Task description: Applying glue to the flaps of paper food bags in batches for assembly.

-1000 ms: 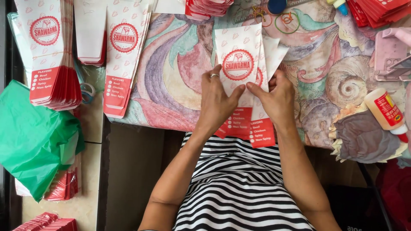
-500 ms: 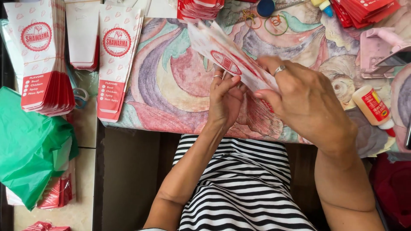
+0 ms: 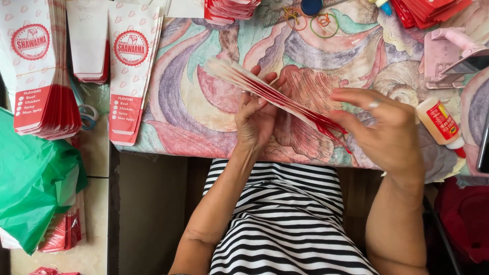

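Paper sleeves (image 3: 277, 97), a thin fanned stack, sit edge-on above the patterned tablecloth (image 3: 204, 102), pinched between left hand (image 3: 257, 119) and right hand (image 3: 384, 130), while finished stacks (image 3: 43, 71) already lie alongside, seemingly midway.

A: Sheaf of paper sleeves (image 3: 277, 97), held over the tablecloth (image 3: 204, 102)?
B: White faces, red edges showing along the fanned side.

A: The tablecloth itself?
B: Swirl pattern in pink, mauve, teal, cream and rust.

A: Left of the tablecloth's near corner?
B: Green plastic bag (image 3: 30, 188), plain. Above it, a stack of sleeves (image 3: 38, 66): white with small pale red motifs, a red round emblem, a red panel at the foot.

A: On the cloth's right edge?
B: Glue bottle (image 3: 439, 125): white body, red label, red tip.

A: Far edge of the cloth?
B: Rubber bands (image 3: 318, 23) in yellow, orange and green; a blue cap (image 3: 310, 6).

A: Below the cloth?
B: Garment (image 3: 285, 224), black and white stripes.
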